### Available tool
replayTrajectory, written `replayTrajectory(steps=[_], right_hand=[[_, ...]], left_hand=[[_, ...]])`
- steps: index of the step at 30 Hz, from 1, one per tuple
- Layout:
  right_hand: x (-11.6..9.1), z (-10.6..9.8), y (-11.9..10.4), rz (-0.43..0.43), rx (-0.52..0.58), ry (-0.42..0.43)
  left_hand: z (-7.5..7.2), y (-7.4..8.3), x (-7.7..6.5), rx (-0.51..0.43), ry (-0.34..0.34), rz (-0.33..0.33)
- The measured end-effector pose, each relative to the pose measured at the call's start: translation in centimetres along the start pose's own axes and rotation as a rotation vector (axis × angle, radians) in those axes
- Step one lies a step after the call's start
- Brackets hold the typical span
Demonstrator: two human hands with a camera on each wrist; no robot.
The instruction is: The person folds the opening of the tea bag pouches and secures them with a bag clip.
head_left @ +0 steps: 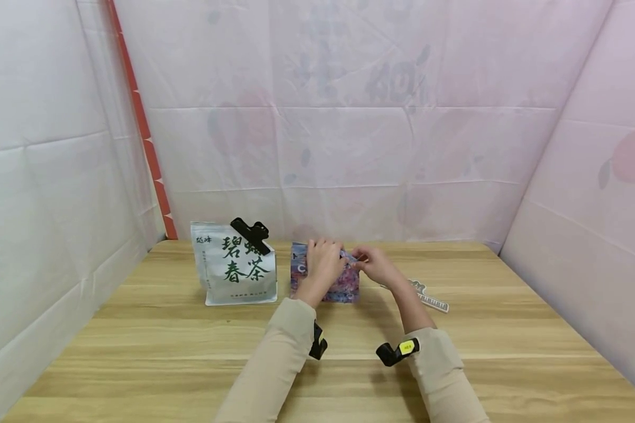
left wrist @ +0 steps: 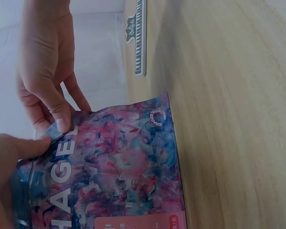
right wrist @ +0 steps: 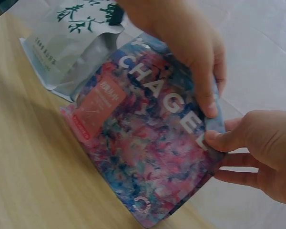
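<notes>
A pouch [right wrist: 148, 138] in mottled blue, pink and purple, lettered "CHAGEL", stands on the wooden table before me. My left hand [head_left: 325, 262] grips its top edge, with the thumb on the front face. At the top corner on the right, my right hand [head_left: 378, 267] pinches the edge; its thumb [right wrist: 219, 141] presses the front beside the last letter. Both thumbs lie close together along the top in the left wrist view. The pouch's back is hidden.
Left of the pouch stands a white tea bag [head_left: 235, 285] with green characters, its folded top corner held by a black clip [head_left: 251, 235]. A flat piece with a keyboard-like striped strip [head_left: 433, 302] lies to the right. Fabric walls [head_left: 344, 147] enclose the table [head_left: 164, 346].
</notes>
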State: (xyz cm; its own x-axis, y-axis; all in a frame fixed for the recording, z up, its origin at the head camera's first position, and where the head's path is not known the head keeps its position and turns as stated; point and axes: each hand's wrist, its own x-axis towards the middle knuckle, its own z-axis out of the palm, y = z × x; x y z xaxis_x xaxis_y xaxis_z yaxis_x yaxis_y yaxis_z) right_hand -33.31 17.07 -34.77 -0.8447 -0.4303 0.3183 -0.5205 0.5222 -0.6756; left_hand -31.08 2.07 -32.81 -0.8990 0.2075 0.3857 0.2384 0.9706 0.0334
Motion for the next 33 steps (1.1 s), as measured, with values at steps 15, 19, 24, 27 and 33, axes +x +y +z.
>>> replayTrajectory(steps=[15, 19, 24, 27, 33], right_hand=[[0.36, 0.46, 0.6, -0.041, 0.006, 0.097], [0.32, 0.49, 0.58, -0.031, 0.029, 0.103], [0.3, 0.47, 0.51, -0.02, 0.016, 0.109], [0.22, 0.33, 0.39, -0.028, -0.004, 0.1], [-0.05, -0.12, -0.17, -0.049, -0.014, 0.037]], left_hand=[[0.12, -0.09, -0.13, -0.006, 0.035, 0.021], [0.13, -0.06, -0.1, -0.018, 0.044, 0.011], [0.24, 0.04, -0.07, -0.009, 0.048, 0.003], [0.25, 0.1, -0.04, -0.011, 0.043, 0.0], [0.2, 0.11, 0.02, -0.04, 0.03, -0.002]])
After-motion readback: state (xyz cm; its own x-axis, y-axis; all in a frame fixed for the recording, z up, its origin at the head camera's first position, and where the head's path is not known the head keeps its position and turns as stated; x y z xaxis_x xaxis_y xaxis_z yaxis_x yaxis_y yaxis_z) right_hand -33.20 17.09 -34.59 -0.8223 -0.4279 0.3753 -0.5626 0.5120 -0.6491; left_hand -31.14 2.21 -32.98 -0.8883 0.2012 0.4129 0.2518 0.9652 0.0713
